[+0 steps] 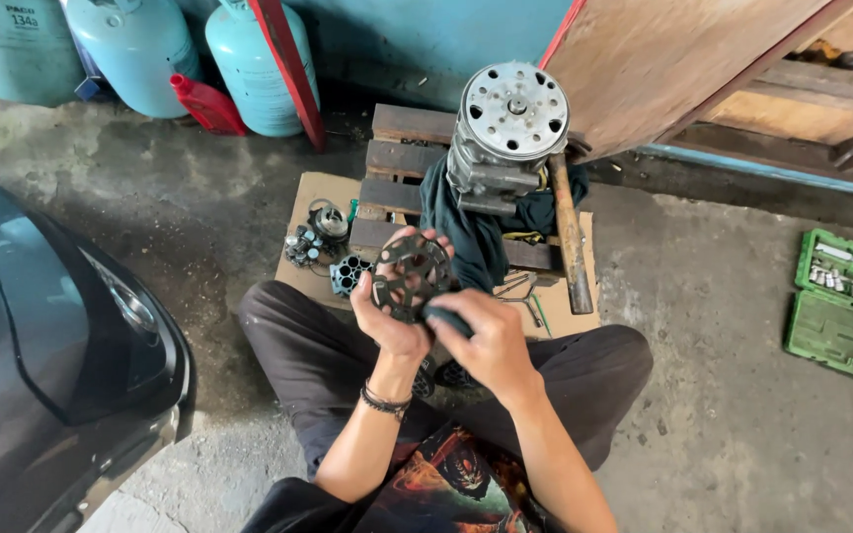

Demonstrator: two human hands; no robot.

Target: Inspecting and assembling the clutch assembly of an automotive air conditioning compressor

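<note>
My left hand (387, 316) holds up a dark round metal plate (413, 277) with several holes, fingers curled over its top edge. My right hand (481, 341) grips a dark tool handle (446, 318) whose tip meets the plate's lower edge. Both hands are over my crossed legs. In front of them a silver cylindrical compressor (505, 133) stands on a dark cloth (471, 232) on a wooden pallet (402, 163).
A wooden-handled hammer (569, 237) leans on the pallet. Small metal parts (318, 242) lie on cardboard (310, 197). Pale blue gas cylinders (135, 54) stand at the back, a car's front (41, 326) at left, an open green socket set (846, 306) at right.
</note>
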